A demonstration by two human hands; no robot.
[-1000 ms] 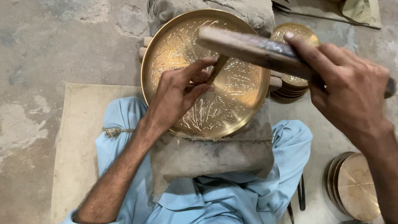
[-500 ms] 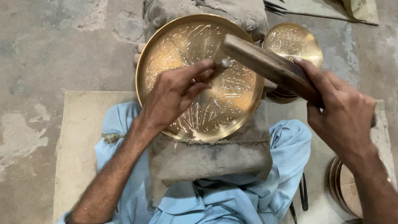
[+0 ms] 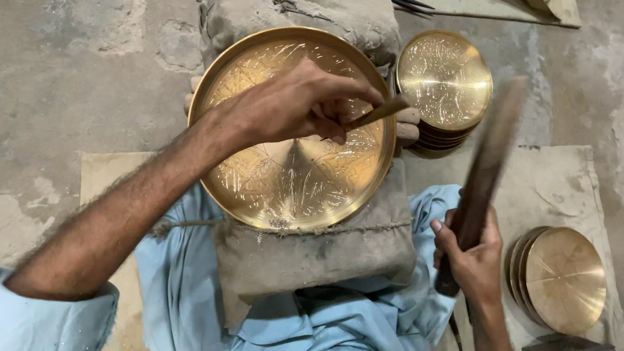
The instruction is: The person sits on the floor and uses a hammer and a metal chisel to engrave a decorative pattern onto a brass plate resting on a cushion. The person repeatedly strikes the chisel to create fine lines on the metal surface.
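No packages, labels, signs or screens seen anywhere in view.

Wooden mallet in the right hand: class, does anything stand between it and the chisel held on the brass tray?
Nothing visible does. The wooden mallet in the right hand is raised beside the brass tray; open air separates it from the chisel in the left hand.
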